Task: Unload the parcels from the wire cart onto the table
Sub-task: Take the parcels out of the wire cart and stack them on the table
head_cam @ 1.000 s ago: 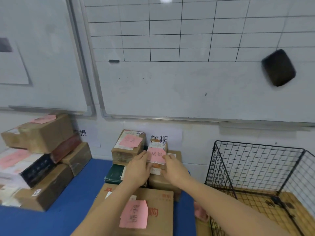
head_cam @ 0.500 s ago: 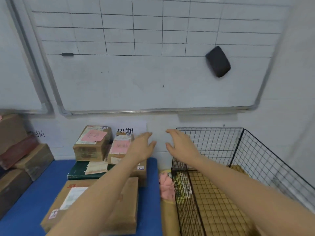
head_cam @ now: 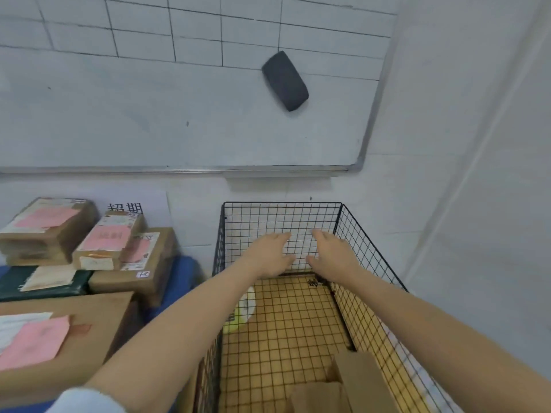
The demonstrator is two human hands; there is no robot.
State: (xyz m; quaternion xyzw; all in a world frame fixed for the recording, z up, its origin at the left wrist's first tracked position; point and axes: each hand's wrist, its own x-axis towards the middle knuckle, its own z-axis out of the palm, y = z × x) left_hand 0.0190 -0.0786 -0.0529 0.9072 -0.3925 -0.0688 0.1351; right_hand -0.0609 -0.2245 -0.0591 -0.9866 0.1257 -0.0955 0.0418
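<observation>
Moved: both arms swung off blue surface (head_cam: 180, 278), now over black wire-grid cart (head_cam: 259, 219). Remaining brown cardboard parcels (head_cam: 363, 380) lie at cart's near end. Likely stiff, light; grip opposite sides. Spread, empty, above far end: left hand (head_cam: 268, 254), right hand (head_cam: 334, 254).

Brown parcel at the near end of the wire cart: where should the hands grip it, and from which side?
Probably from above: the wire cart walls close off the sides, and only the top is open. Take the brown parcel by its two opposite long edges, left hand and right hand one each. It lies tilted, partly out of frame.
</observation>
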